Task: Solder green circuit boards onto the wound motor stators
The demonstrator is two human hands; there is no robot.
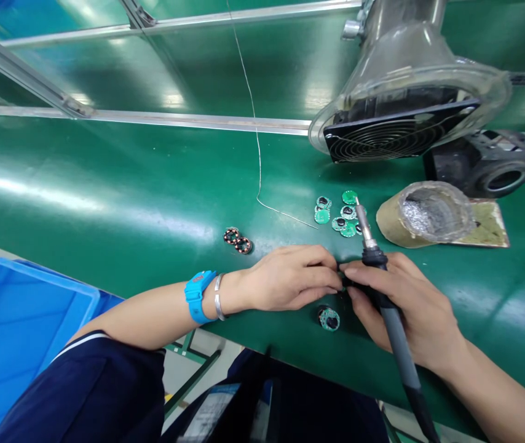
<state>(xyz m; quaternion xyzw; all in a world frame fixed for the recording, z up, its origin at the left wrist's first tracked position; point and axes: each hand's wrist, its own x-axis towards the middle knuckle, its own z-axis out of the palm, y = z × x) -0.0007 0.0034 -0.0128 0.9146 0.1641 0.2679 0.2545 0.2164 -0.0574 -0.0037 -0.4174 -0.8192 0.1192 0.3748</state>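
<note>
Green surface: right hand grips soldering iron, left hand pinches a small part; hot tip at twelve o'clock could burn fingers if it slips

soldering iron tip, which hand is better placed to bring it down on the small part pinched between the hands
Right. The right hand already holds the soldering iron, tip up near the green round boards. The left hand pinches the small part.

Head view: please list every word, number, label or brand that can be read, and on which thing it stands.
None can be read.
Round circuit boards: markings too small.
Blue wristband on the left hand: no legible text.
Soldering iron in the right hand: no label shows.
</note>
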